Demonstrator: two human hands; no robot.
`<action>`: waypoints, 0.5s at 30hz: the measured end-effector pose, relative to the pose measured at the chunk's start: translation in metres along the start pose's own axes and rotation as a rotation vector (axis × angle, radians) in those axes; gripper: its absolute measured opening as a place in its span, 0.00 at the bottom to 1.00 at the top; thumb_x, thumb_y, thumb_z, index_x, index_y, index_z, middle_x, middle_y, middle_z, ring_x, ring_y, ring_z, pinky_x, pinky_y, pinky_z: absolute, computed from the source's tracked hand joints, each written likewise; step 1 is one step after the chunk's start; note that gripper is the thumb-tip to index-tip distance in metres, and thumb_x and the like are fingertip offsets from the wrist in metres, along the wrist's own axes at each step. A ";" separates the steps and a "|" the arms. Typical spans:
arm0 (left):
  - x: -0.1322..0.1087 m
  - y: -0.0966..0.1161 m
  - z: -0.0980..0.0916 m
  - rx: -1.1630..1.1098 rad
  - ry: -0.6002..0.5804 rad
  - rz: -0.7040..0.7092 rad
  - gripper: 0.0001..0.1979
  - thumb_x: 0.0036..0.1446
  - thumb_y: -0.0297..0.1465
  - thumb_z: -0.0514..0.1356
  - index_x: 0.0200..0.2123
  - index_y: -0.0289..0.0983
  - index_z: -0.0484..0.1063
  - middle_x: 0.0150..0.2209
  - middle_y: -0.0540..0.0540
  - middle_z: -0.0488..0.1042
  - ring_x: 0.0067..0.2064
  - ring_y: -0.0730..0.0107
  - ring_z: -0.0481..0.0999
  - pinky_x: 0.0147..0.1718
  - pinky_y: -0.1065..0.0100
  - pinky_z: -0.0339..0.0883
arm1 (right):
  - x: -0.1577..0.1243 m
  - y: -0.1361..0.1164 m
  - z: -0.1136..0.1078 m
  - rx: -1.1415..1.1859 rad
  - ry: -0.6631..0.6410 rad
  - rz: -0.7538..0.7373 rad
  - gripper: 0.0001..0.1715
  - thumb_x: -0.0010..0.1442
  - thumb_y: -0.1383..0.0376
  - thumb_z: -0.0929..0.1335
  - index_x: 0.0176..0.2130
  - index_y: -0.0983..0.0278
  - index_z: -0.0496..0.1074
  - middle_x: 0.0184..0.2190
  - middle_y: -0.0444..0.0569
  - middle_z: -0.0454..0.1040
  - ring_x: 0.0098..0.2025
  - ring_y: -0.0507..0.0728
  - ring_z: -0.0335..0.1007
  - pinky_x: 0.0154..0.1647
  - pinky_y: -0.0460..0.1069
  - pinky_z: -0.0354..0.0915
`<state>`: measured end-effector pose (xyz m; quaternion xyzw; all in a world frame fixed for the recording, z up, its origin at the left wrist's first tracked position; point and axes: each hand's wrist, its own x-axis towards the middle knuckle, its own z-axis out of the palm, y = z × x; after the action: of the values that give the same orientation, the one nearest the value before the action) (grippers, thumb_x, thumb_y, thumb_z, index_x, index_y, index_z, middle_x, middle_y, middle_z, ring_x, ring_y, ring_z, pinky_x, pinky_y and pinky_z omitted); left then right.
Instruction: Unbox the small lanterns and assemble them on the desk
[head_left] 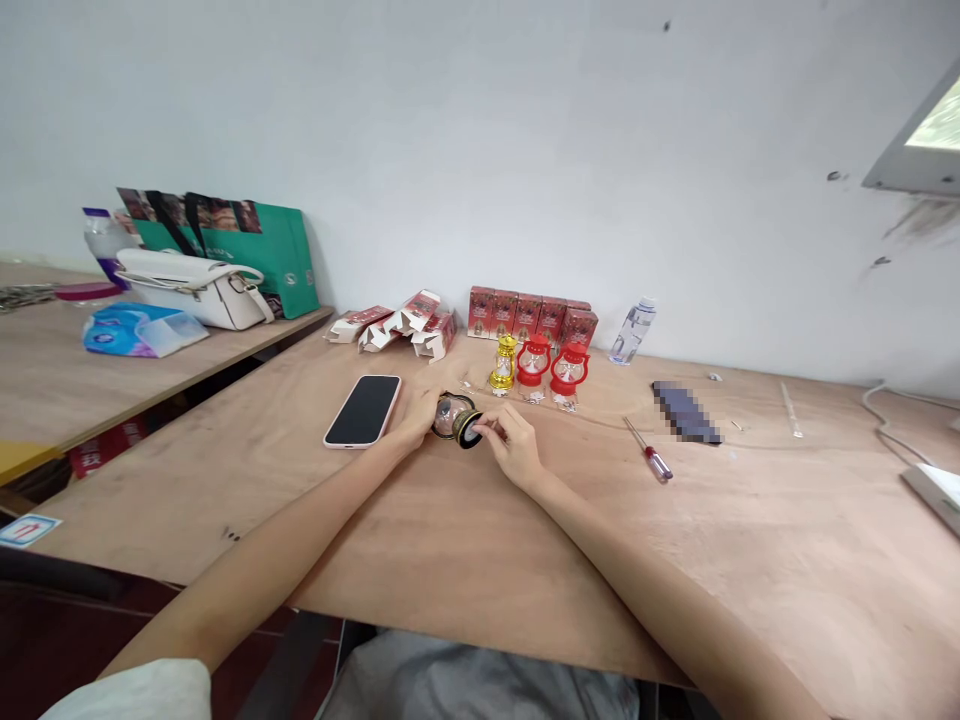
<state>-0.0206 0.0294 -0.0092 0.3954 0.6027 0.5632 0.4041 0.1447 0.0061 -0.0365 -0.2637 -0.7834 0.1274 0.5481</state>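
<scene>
A small dark lantern with gold trim and a clear globe (451, 417) lies tipped on its side, its base turned toward the right. My left hand (420, 412) is closed around its top end. At the base, my right hand (511, 440) has its thumb and finger pinched at the pale round underside; whether anything small is between the fingertips I cannot make out. Just behind stand a gold lantern (503, 366) and two red lanterns, one in the middle (534, 362) and one at the right (570, 372), upright with small clear pieces at their feet.
A phone (363, 411) lies left of my hands. Several red boxes (517, 315) stand by the wall, with opened cartons (409, 322) beside them. To the right are a screwdriver (649, 452), a clear bottle (634, 330) and a pixelated dark object (685, 412). Bags (202, 285) sit on the left table.
</scene>
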 end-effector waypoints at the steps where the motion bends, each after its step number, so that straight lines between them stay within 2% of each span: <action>1: 0.000 0.000 0.000 0.000 -0.001 0.003 0.09 0.45 0.31 0.55 0.18 0.34 0.68 0.18 0.50 0.68 0.19 0.74 0.64 0.17 0.74 0.53 | 0.000 0.000 0.000 -0.012 -0.011 -0.003 0.10 0.62 0.61 0.64 0.31 0.62 0.69 0.28 0.45 0.69 0.25 0.49 0.62 0.27 0.45 0.61; 15: 0.008 -0.008 0.001 -0.073 0.013 -0.013 0.08 0.43 0.31 0.55 0.17 0.35 0.65 0.18 0.51 0.67 0.20 0.75 0.62 0.19 0.73 0.53 | 0.000 0.001 0.001 -0.223 -0.055 -0.076 0.13 0.66 0.63 0.58 0.35 0.62 0.68 0.31 0.47 0.70 0.30 0.50 0.67 0.29 0.43 0.60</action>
<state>-0.0227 0.0373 -0.0177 0.3730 0.5869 0.5846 0.4179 0.1439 0.0070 -0.0378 -0.2894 -0.8169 0.0260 0.4982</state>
